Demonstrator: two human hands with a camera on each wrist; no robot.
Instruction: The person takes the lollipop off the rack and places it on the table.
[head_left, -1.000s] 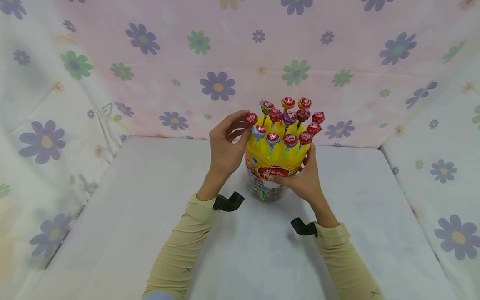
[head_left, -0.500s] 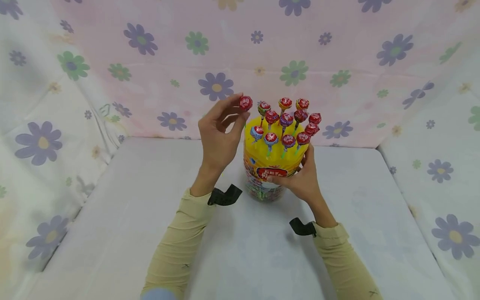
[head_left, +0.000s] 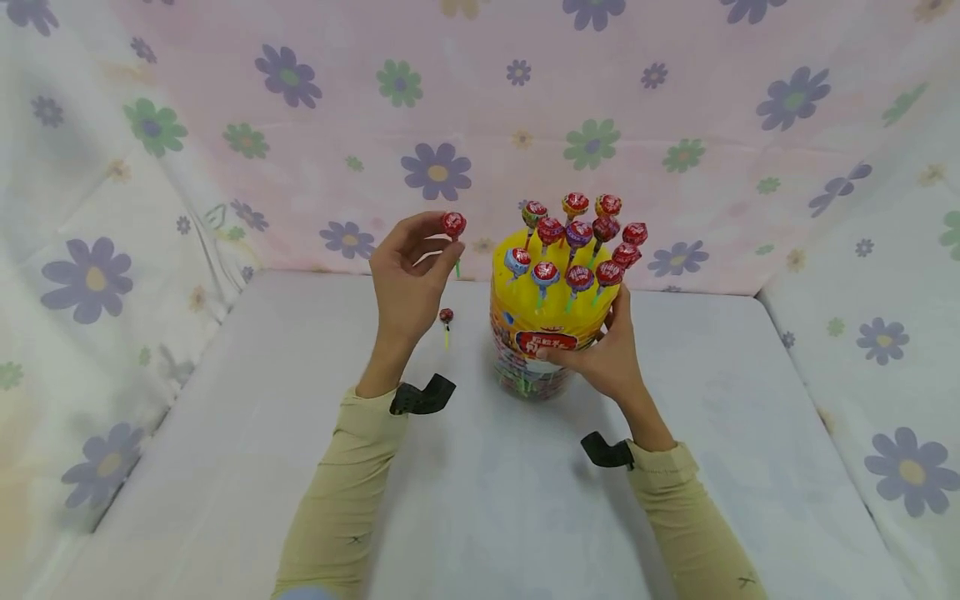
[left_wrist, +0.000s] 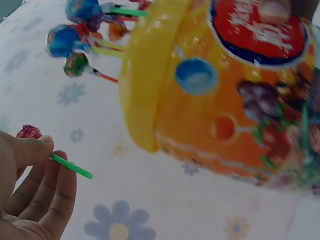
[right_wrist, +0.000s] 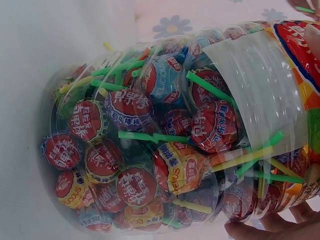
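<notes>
My left hand (head_left: 408, 279) pinches a red-wrapped lollipop (head_left: 453, 223) between thumb and fingers, in the air left of a clear plastic candy jar (head_left: 528, 385). Its green stick (left_wrist: 72, 165) points down past the thumb in the head view. With my right hand (head_left: 611, 358) I grip the jar's right side, the thumb lying across the red label. Several wrapped lollipops (head_left: 546, 273) stand upright in the jar's yellow lid (head_left: 551, 310). Inside the jar are many more lollipops (right_wrist: 136, 186), seen through its wall in the right wrist view.
One dark red lollipop (head_left: 447, 316) with a yellow stick lies on the white tabletop (head_left: 300, 375), between my left forearm and the jar. Flower-patterned cloth (head_left: 330, 167) hangs behind and on both sides of the table.
My left hand has drawn a lollipop up from the left edge of the lid and carried it left. The lollipop on the table has come into view. My right hand stays on the jar.
</notes>
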